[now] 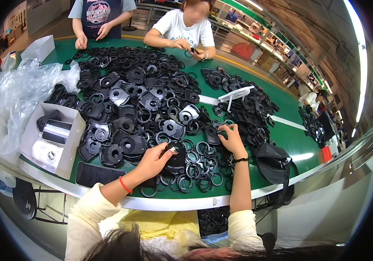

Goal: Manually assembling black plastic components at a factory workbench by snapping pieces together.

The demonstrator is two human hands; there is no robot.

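My left hand (154,159) is closed on a black plastic part (176,163) with a rounded top, held just above the near edge of the pile. Something small and pale shows by its fingertips, too small to make out. To the right, my right hand (233,142) has its fingers curled together at the pile; a black ring (223,133) partly shows between thumb and fingers. Loose black rings (194,170) lie between my two hands. Beyond them spreads a heap of black plate-like parts with round holes (151,101).
A white box (74,150) holding parts stands left, beside clear plastic bags (17,95). A dark phone (98,175) lies at the edge of the green table (288,154). A black bag (274,163) sits right; a white stand (238,93) is farther back. Two people work opposite.
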